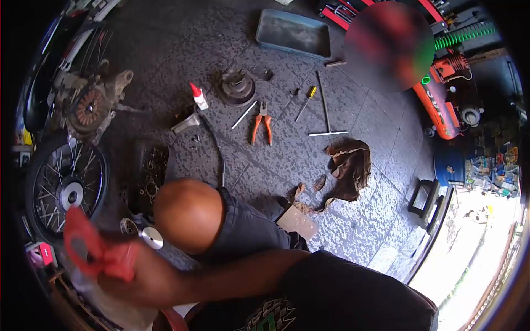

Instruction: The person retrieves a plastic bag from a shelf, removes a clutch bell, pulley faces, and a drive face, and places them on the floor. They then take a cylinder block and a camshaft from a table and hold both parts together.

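Observation:
My right arm reaches across my body to the lower left, where my right hand (146, 276) is smeared by motion. It appears closed on a blurred red object (118, 262) with a loop-like opening, whose kind I cannot make out. Behind and beside it are a spoked wheel (69, 193) with a black tyre and a pale, blurred bag or cloth (127, 311). Near my bare knee lie a shiny round metal part (152, 238) and a dark tray (152, 171) of small metal parts. My left hand does not show.
On the wet-looking floor lie orange-handled pliers (262, 124), a yellow-handled screwdriver (306, 103), a T-handle wrench (324, 105), a red-capped white bottle (198, 97), a round hub (237, 87) and a brown rag (351, 171). A blue-grey tray (265, 41) and orange compressor (439, 110) stand farther off.

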A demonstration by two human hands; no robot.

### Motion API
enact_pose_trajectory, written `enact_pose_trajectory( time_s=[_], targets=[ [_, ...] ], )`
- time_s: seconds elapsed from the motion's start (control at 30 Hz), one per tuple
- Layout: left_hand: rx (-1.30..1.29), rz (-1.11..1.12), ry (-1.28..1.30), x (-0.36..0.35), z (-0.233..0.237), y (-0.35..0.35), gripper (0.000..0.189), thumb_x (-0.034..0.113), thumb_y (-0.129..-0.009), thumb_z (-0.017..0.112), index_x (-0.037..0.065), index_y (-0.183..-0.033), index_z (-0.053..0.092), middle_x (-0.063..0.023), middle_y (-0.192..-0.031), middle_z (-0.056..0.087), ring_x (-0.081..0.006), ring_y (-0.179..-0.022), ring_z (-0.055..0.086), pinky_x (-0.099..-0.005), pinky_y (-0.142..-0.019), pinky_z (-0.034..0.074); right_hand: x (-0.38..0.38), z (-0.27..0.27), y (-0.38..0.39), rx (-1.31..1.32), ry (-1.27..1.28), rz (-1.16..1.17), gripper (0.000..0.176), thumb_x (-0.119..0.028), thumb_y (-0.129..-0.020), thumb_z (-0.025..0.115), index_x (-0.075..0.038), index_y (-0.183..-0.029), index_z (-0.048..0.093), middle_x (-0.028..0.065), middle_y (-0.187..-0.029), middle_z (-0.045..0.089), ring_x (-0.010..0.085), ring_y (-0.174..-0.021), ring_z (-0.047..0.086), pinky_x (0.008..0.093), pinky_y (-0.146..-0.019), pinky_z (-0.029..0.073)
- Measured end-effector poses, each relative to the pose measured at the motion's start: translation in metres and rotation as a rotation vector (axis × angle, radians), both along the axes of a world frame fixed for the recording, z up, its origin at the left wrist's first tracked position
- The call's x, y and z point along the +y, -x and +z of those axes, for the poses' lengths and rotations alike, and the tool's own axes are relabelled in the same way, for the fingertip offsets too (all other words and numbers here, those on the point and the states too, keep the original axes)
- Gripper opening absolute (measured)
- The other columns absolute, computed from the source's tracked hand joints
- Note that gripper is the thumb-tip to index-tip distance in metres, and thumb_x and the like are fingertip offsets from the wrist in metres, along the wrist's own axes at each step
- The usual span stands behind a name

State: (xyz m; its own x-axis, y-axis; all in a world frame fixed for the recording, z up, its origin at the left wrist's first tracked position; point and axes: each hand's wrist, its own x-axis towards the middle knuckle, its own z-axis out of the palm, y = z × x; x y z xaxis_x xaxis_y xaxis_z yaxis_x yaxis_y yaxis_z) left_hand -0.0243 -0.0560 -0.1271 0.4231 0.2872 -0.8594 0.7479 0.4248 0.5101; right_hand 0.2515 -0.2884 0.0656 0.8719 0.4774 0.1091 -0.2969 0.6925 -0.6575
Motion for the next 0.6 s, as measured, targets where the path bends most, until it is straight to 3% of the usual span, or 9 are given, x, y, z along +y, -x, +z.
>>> enact_pose_trajectory(
  time_s=[0.03, 0.13, 0.27, 0.33, 0.37, 0.53, 0.6],
  targets=[
    [-0.022, -0.003, 0.005, -0.005, 0.007, -0.012, 0.045, 0.05, -0.093, 0.06, 0.006, -0.103, 0.065, -0.0101, -0.094, 0.065, -0.0274, -0.09, 0.066, -0.0475, -0.081, 0.057, -0.015, 0.009, -0.012, 0.235, -0.059, 0.203, 0.011, -0.004, -0.085, 0.061, -0.002, -0.096, 0.06, 0.0027, -0.083, 0.06, 0.0085, -0.078, 0.056, 0.028, -0.066, 0.045],
    [-0.096, -0.003, 0.025, -0.015, 0.027, -0.035, 0.044, 0.048, -0.093, 0.061, 0.005, -0.103, 0.064, -0.0101, -0.093, 0.064, -0.0273, -0.088, 0.066, -0.0478, -0.08, 0.057, -0.027, 0.002, -0.026, 0.068, 0.067, 0.057, 0.008, -0.009, -0.093, 0.066, -0.003, -0.096, 0.061, -0.0049, -0.078, 0.057, 0.001, -0.071, 0.048, 0.0233, -0.057, 0.04],
    [-0.2, 0.018, 0.087, -0.013, 0.046, -0.047, 0.044, 0.046, -0.092, 0.063, 0.004, -0.104, 0.064, -0.0102, -0.091, 0.063, -0.0272, -0.087, 0.065, -0.0482, -0.08, 0.057, -0.034, -0.011, -0.037, -0.255, 0.328, -0.07, 0.013, -0.011, -0.094, 0.067, -0.002, -0.102, 0.066, -0.0025, -0.08, 0.063, 0.0063, -0.073, 0.059, 0.0245, -0.062, 0.048],
    [-0.21, -0.062, 0.155, 0.009, 0.031, -0.026, 0.042, 0.04, -0.094, 0.06, 0.0, -0.108, 0.066, -0.0104, -0.095, 0.066, -0.0219, -0.089, 0.062, -0.0372, -0.084, 0.051, -0.038, 0.0, -0.054, -0.111, 0.357, 0.09, 0.014, -0.011, -0.092, 0.069, -0.001, -0.101, 0.066, 0.0002, -0.081, 0.065, 0.0093, -0.074, 0.062, 0.0262, -0.063, 0.05],
    [-0.224, -0.052, 0.125, 0.004, 0.033, -0.03, 0.041, 0.038, -0.094, 0.06, -0.001, -0.105, 0.066, -0.0096, -0.091, 0.065, -0.0203, -0.083, 0.061, -0.0351, -0.079, 0.05, -0.034, 0.006, -0.063, -0.17, 0.416, 0.105, 0.01, -0.007, -0.091, 0.067, -0.001, -0.098, 0.065, -0.0014, -0.081, 0.064, 0.0075, -0.073, 0.058, 0.0261, -0.063, 0.048],
    [-0.405, -0.114, 0.254, 0.0, 0.044, -0.037, 0.034, 0.028, -0.095, 0.063, -0.002, -0.111, 0.066, -0.0068, -0.094, 0.068, -0.015, -0.088, 0.064, -0.0296, -0.083, 0.051, 0.01, 0.014, -0.074, -0.351, 0.798, 0.237, 0.011, -0.004, -0.088, 0.07, -0.002, -0.096, 0.064, -0.0008, -0.086, 0.062, 0.0053, -0.077, 0.055, 0.0251, -0.065, 0.046],
    [-0.433, -0.012, 0.24, 0.008, 0.046, -0.038, 0.027, 0.023, -0.096, 0.062, -0.002, -0.106, 0.068, -0.0053, -0.089, 0.069, -0.0136, -0.085, 0.065, -0.0286, -0.08, 0.051, 0.033, 0.002, -0.067, -0.323, 0.861, 0.294, 0.015, -0.006, -0.084, 0.074, -0.004, -0.096, 0.064, 0.0024, -0.089, 0.064, 0.0089, -0.076, 0.058, 0.0279, -0.064, 0.047]
  ],
)
